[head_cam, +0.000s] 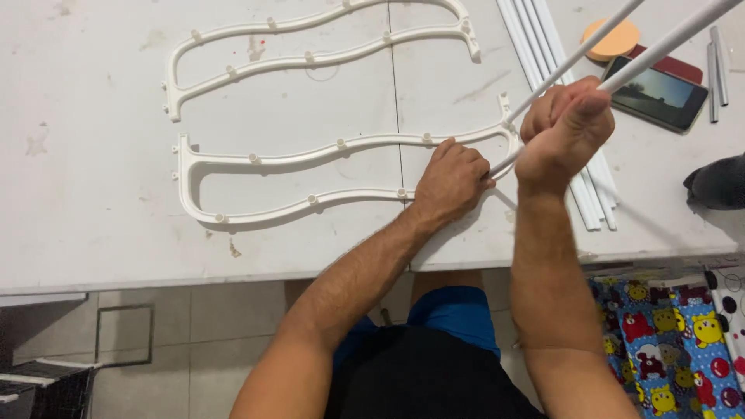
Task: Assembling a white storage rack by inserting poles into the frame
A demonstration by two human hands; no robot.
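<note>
There is one camera, and it sits on the person's head. It looks almost straight down at the white table (93, 202), from close above it. The table fills the top part of the picture. Below the table's near edge you see the person's lap and the tiled floor (194, 326). Both arms reach up from the bottom edge onto the table. No other view shares this scene.

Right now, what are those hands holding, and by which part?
The right hand grips a white rod near its lower end. The left hand presses on the right end of the wavy white plastic frame on the table; any grip there is unclear.
</note>
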